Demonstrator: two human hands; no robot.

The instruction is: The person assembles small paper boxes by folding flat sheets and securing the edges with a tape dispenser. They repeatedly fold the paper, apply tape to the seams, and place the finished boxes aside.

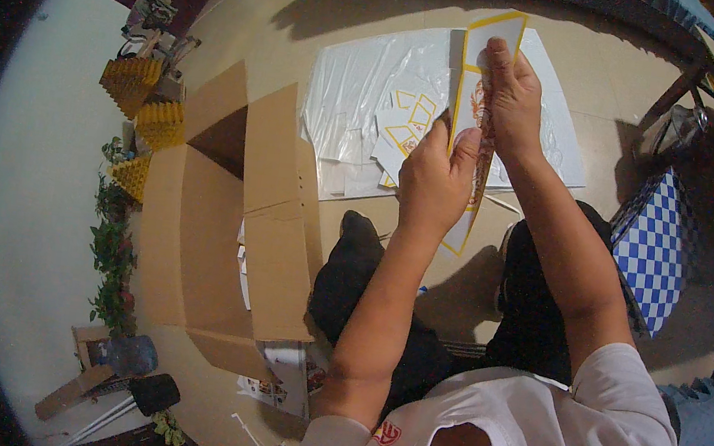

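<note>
Both hands grip one long, narrow white card piece (480,49) with a yellow border and a reddish-brown pattern along its middle. My right hand (516,100) holds its upper part, with the thumb pressed flat on the front. Lower down, my left hand (439,175) pinches the left edge, thumb on the front and fingers behind. The lower tip of the card sticks out below my left hand. Beyond the hands lies a white sheet with clear plastic film (359,75). Scattered on it are several small white cards with yellow outlines (401,136), partly behind my left hand.
An open cardboard box (271,257) stands at my left, with white pieces inside. Yellow corrugated stacks (161,124) and a leafy plant (116,241) line the wall. At right are a blue-and-white checkered object (654,254) and a dark-legged table (679,96). Printed sheets (283,385) lie beside the box.
</note>
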